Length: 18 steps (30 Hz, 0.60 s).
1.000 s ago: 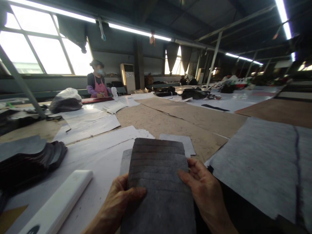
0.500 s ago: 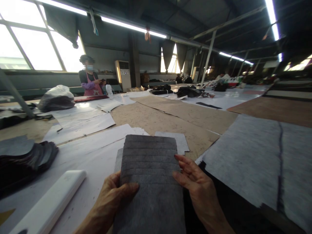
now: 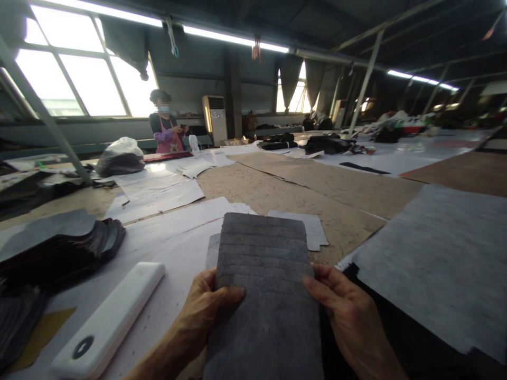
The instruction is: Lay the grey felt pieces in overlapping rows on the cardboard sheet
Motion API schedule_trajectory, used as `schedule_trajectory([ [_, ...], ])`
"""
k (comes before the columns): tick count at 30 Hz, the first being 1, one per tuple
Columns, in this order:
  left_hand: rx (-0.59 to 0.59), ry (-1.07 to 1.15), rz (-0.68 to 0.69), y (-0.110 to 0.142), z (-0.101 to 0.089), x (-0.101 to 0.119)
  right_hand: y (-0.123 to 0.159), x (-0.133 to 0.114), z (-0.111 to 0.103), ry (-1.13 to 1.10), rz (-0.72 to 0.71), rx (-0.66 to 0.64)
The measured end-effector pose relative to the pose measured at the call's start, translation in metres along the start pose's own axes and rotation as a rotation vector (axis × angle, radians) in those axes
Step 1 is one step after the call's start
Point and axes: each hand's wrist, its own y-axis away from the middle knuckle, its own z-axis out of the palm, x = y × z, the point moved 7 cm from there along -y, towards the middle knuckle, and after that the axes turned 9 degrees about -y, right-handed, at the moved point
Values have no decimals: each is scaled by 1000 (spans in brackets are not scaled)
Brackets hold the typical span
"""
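Gripping a grey stack [image 3: 265,295] from both sides, with the left grip [image 3: 202,303] clasped on its left long edge and the right grip [image 3: 346,306] pinching the right one, almost level with each other. Pressed well inside the edge by the left thumb [image 3: 232,295], only near the rim by the right; can't tell how firmly, with most fingers hidden behind. Lies between the two, long axis running forward from the body, ridged crosswise toward the far end and cut off by the view at the near end. Seems layered; can't tell whether touching the worktop [image 3: 245,184].

Nearest on the left grip's side, shows a white device [image 3: 114,322] set diagonally, then a dark pile [image 3: 59,258] of layered pieces beyond. On the right grip's side, shows a broad grey sheet [image 3: 447,253] lying flat. Just past the far end of the stack, shows a light grey piece [image 3: 312,229], partly covered from view.

Farther back on the left, shows a plastic bag [image 3: 121,155], bulging with something dark, too hazy to identify. Behind that, shows a co-worker [image 3: 168,132] in a pink apron, hands together.
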Motion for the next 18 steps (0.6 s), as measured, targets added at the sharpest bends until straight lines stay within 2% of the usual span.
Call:
schedule_trajectory([
  [7, 17, 14, -13, -1, -2, -2, 11, 7, -6, 193, 41, 88],
  [18, 8, 10, -25, 2, 1, 2, 11, -3, -5, 310, -117, 153],
])
